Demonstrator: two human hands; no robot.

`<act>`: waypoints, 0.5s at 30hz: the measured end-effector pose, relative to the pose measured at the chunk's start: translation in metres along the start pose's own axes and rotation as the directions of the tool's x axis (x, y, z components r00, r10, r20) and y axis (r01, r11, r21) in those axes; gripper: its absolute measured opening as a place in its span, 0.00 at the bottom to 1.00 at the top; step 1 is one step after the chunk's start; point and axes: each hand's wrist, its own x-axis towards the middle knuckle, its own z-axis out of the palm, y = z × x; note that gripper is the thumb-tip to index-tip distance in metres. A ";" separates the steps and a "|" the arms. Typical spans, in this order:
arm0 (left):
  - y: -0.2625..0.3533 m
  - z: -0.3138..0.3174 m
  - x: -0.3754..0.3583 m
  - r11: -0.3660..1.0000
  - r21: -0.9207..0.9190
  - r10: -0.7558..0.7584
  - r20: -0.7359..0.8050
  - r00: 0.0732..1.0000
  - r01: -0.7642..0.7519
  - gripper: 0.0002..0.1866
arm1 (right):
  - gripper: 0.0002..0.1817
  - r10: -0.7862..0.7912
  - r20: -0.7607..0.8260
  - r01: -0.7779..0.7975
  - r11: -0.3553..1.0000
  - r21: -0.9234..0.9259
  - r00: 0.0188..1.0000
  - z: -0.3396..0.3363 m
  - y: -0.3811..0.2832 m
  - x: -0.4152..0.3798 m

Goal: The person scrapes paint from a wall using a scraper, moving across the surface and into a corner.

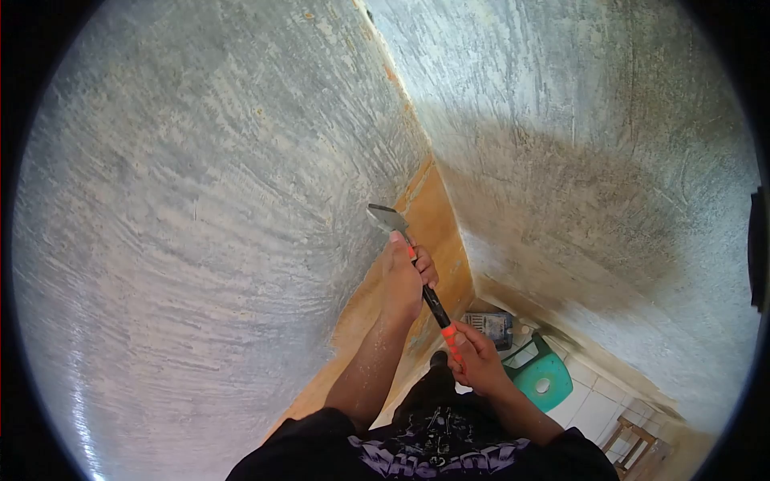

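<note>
"Where do I have the scraper (433, 306)?"

"It slants up to the grey wall (200, 200), its blade (387, 216) beside the brown strip (437, 212); from here I cannot tell whether it touches"

"And the grip?"

"I see the left hand (403, 276) clamped around the handle just below the blade, likely to steer it, and the right hand (480, 362) wrapped on the orange end (449, 338), probably for leverage through that wide spacing"

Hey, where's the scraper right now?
In the head view, the scraper is near the centre, in both hands: left hand by the blade, right hand on the lower orange grip.
</note>
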 end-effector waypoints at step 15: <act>0.000 -0.007 -0.003 0.999 -0.016 -0.032 0.000 0.999 0.032 0.23 | 0.26 0.009 -0.038 -0.010 0.999 -0.031 0.999 0.007 0.011 -0.006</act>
